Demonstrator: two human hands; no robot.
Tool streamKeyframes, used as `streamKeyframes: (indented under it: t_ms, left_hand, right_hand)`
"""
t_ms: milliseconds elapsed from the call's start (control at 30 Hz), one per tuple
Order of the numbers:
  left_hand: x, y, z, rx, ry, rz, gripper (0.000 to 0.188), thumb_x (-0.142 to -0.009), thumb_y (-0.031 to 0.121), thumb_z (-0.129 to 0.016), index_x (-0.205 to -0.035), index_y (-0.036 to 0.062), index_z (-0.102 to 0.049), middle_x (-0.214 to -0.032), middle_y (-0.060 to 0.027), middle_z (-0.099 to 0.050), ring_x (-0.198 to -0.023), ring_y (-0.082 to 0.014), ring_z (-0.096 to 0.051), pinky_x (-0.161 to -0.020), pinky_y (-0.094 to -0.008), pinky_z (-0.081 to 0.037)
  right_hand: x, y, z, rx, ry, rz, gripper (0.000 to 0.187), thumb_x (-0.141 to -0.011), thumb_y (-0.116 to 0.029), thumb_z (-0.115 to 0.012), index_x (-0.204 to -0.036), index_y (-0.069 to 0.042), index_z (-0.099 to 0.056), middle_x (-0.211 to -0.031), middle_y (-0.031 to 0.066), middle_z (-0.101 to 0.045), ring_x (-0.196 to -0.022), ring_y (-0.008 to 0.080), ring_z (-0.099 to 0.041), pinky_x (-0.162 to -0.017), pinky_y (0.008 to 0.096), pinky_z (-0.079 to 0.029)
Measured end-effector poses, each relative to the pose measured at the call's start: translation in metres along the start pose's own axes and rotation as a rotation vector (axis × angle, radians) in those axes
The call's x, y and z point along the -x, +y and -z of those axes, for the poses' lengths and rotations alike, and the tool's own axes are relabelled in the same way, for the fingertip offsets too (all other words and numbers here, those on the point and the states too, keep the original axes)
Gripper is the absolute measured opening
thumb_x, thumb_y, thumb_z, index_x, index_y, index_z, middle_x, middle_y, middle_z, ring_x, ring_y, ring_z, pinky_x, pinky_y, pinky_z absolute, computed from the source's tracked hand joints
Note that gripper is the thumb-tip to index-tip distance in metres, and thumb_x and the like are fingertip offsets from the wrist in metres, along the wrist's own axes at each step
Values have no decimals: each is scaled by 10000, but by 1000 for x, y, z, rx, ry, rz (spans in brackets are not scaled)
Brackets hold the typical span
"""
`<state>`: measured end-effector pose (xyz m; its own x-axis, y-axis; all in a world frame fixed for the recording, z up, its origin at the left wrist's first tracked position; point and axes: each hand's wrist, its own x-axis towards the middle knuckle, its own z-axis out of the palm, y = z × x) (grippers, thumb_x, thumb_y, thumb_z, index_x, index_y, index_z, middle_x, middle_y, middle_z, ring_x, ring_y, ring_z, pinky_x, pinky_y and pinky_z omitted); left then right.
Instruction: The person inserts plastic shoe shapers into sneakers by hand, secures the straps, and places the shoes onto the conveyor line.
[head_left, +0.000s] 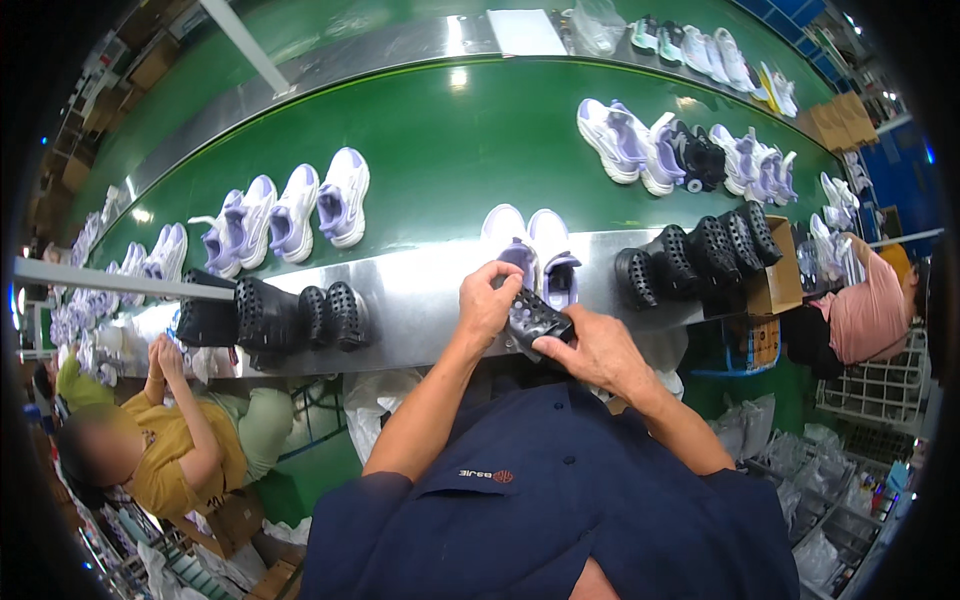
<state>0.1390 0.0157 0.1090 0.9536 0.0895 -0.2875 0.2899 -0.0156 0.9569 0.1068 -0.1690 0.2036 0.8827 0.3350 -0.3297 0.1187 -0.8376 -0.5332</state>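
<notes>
A black perforated clog [537, 322] with small light studs in its upper is held in front of my chest, over the near edge of the metal worktop. My right hand [603, 352] is closed around one end of it, thumb on top. At the clog's other end, my left hand [488, 302] has its thumb and forefinger pinched together; whatever lies between those fingertips is too small to make out. Just beyond the clog stand two white and lavender sneakers, a left one [503, 228] and a right one [549, 236], partly covered by my left hand and the clog.
Black clogs stand on the metal worktop [430, 285] in a left group [265, 312] and a right group [682, 258]. White-lavender sneakers [343, 198] line the green belt [460, 150]. A cardboard box [775, 290] is at right. People in yellow [190, 445] and pink [870, 315] sit either side.
</notes>
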Motion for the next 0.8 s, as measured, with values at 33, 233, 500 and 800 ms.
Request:
streamKeyframes:
  t_ms: [33,233,500,800]
  left_hand:
    - [-2,0,-1,-8,-11,-32,114,-867,99,-669,-911,0,-702,-816,-17,-660,-740,-85,-576,-698,-232,-475]
    - [-2,-3,-7,-394,209,-213,258,-802,196,-723,-989,21,-687,-893,-117,-663,-868,-246,-609,-771,-366,-488]
    - [-68,-17,8,-894,-109,-717,66,-745,3,-595,-793,6,-640,-810,-206,-639,-852,-405,-594,-804,-474,-478]
    - [-69,-8,40,-634,-398,-392,160,-778,16,-540,-871,-67,-639,-853,-301,-635,-859,-469,-622,-789,-487,-505]
  right_hand:
    - [1,-6,4,3,-5,-15,583,-860,-503,-673,-1024,52,-602,-828,282,-658,-827,447,-655,-728,495,-517]
    - [-1,5,11,-60,26,5,493,-867,-428,-678,-889,60,-611,-730,267,-643,-748,457,-649,-694,502,-513]
    - [-43,0,-5,130,79,44,417,-852,-331,-700,-821,71,-595,-706,275,-629,-733,464,-636,-686,517,-505]
    - [-72,2,-61,237,120,95,374,-863,-299,-686,-983,35,-568,-799,242,-669,-727,403,-675,-670,469,-548]
